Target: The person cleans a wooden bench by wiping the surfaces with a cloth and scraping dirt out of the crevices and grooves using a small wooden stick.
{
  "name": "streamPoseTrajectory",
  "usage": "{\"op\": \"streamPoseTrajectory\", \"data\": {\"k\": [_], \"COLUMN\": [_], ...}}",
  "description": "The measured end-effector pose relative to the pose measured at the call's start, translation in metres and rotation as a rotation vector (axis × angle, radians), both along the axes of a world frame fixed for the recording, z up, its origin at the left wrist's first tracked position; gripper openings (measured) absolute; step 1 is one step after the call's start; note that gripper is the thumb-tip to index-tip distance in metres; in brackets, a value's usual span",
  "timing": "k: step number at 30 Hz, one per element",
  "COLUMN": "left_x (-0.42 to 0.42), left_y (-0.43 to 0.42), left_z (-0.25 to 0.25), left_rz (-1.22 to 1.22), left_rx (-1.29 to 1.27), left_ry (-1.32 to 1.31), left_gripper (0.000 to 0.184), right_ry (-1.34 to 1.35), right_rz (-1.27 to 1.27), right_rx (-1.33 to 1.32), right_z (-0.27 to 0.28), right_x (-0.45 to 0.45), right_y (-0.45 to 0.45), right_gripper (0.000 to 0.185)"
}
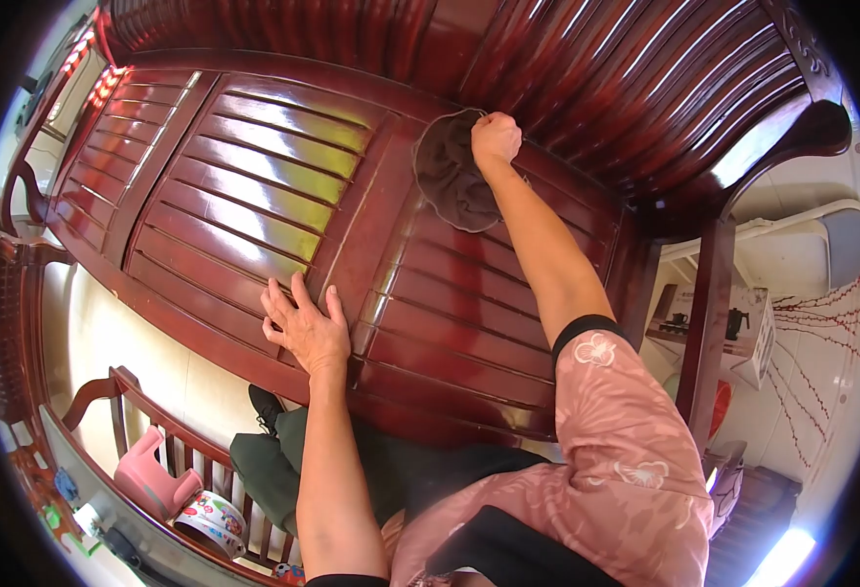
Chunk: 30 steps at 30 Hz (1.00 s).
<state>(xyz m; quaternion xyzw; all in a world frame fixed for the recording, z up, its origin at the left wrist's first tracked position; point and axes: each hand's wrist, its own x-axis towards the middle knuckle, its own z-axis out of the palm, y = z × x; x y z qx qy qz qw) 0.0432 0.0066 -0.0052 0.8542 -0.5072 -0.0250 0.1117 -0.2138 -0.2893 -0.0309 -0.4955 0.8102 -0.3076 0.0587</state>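
Observation:
A dark brown cloth (450, 171) with a pale wavy edge lies crumpled on the seat of a glossy red-brown wooden bench (352, 230), near its backrest. Gripping the cloth's right side, my right hand (497, 140) is closed in a fist, and part of the fabric is hidden behind it. My left hand (309, 328) rests on the bench seat close to the front edge, its fingers spread and nothing in them. Slats with narrow gaps run along the seat on both sides of a broad plank.
The slatted backrest (587, 88) rises behind the seat, with a curved armrest (792, 137) at right. Beyond it stand a printed box (709, 323) and red-berried branches (812, 323). At lower left are a pink stool (156, 474) and a patterned round container (213, 519).

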Motion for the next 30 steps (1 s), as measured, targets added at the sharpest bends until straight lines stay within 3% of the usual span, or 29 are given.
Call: {"op": "streamPoseTrajectory", "data": {"k": [9,13,16,22,30], "left_x": [-0.001,-0.001,-0.001,0.0,0.0], "left_y": [0.0,0.0,0.001,0.0,0.001], "left_z": [0.002,0.002,0.0,0.002,0.002], "left_rz": [0.002,0.0,-0.002,-0.013,-0.02], "left_rx": [-0.008,-0.009,-0.003,0.0,0.001], "left_ry": [0.008,0.012,0.008,0.001,0.007], "left_gripper": [0.055,0.054,0.054,0.055,0.056], "right_ry": [0.011,-0.01,0.018,-0.055,-0.059], "right_rz": [-0.036,0.219,0.311,0.059,0.115], "right_rx": [-0.016,-0.159,-0.079,-0.035,0.033], "right_z": [-0.004,-0.023,-0.022,-0.025,-0.017], "right_x": [0.0,-0.009,-0.009,-0.016,-0.021], "right_y": [0.006,0.034,0.055,0.048,0.057], "right_gripper": [0.017,0.017,0.016,0.017,0.017]}}
